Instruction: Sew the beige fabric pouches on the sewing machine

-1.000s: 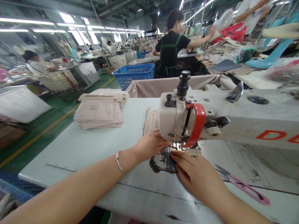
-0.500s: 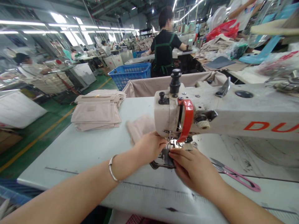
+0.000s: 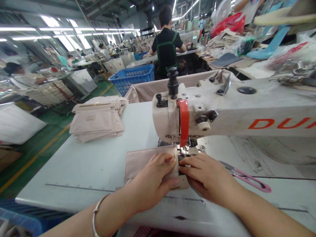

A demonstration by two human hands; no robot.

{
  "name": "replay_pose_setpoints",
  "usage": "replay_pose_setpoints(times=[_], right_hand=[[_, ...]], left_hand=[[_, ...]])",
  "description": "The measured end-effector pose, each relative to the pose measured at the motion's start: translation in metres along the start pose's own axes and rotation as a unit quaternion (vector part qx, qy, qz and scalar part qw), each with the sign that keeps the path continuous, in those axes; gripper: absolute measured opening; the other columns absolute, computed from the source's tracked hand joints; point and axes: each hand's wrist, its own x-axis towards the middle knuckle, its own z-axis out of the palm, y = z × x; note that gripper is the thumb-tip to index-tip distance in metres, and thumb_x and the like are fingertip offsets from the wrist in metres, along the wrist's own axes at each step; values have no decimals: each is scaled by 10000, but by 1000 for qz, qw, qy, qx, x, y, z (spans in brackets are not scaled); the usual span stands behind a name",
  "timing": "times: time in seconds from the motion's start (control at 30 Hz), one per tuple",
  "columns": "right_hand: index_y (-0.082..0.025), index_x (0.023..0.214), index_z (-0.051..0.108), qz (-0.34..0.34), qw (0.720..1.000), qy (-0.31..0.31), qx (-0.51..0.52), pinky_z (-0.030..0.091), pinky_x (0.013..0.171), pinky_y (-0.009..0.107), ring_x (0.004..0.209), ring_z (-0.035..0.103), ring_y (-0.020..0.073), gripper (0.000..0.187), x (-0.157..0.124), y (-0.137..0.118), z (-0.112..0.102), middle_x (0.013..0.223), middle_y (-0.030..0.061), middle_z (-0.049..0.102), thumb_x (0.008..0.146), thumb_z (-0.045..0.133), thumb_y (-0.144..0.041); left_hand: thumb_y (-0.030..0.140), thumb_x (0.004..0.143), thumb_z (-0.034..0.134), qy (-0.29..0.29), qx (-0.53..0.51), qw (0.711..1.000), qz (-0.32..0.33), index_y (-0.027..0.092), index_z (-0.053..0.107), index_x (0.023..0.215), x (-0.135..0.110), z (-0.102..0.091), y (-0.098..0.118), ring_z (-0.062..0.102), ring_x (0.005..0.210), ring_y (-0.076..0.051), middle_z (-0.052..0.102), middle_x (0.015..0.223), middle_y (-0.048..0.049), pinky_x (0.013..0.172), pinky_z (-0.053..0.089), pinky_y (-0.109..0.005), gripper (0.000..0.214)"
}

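A flat, stitched beige fabric piece (image 3: 138,161) lies on the sewing table, its right edge at the presser foot (image 3: 182,150) of the sewing machine (image 3: 168,115). My left hand (image 3: 158,174), with a bracelet at the wrist, is on this piece, fingers curled and thumb near its lower right part. A small beige tab (image 3: 183,182) sticks out by the thumb. On the other side of the foot, my right hand (image 3: 204,171) rests with fingers stretched toward the fabric's edge; its fingertips appear to grip nothing. Pink-handled thread snips (image 3: 249,179) lie right of it.
A stack of beige fabric pieces (image 3: 96,118) sits at the table's left. Behind the machine is a fabric-lined bin (image 3: 148,92), then a blue basket (image 3: 135,77). A person (image 3: 166,42) works ahead, facing away. Cluttered materials (image 3: 227,42) fill the right back.
The beige fabric piece has come from behind the machine head toward me and now lies in front-left of the foot. My left hand moved back onto it; my right hand stays near the foot.
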Motion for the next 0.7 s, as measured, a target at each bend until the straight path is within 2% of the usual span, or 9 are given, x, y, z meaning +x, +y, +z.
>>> replay_pose_setpoints(times=[0.1,0.33,0.5,0.7], right_hand=[[-207,1084,670,-15,1000,9,-3,476,812,369,924,584,197,275,-2,1,0,1036,61,654,864,556,-90],[-200,1061,669,-7,1000,-9,-19,460,828,390,905,554,209,226,-2,-3,-1,1016,58,641,885,559,-111],[-172,1109,645,-17,1000,1,-1,481,867,403,958,562,216,258,-3,-6,0,1129,63,648,901,518,-85],[-170,1180,623,-23,999,-12,-40,507,885,423,1007,573,236,314,-5,-7,6,1189,72,644,879,569,-96]], left_hand=[[323,860,698,1,47,999,13,198,494,1352,-15,9,6,477,1249,-293,497,1388,-110,1080,432,-497,547],[248,921,623,77,95,988,93,144,555,1267,-24,26,1,516,1198,-248,627,1229,-83,1116,408,-445,368],[232,933,595,83,63,991,79,167,580,1223,-24,26,5,573,1142,-215,646,1220,-66,1046,478,-384,298],[230,888,634,78,45,992,91,168,626,1151,-18,22,3,606,1094,-213,672,1166,-57,1010,504,-363,270]])
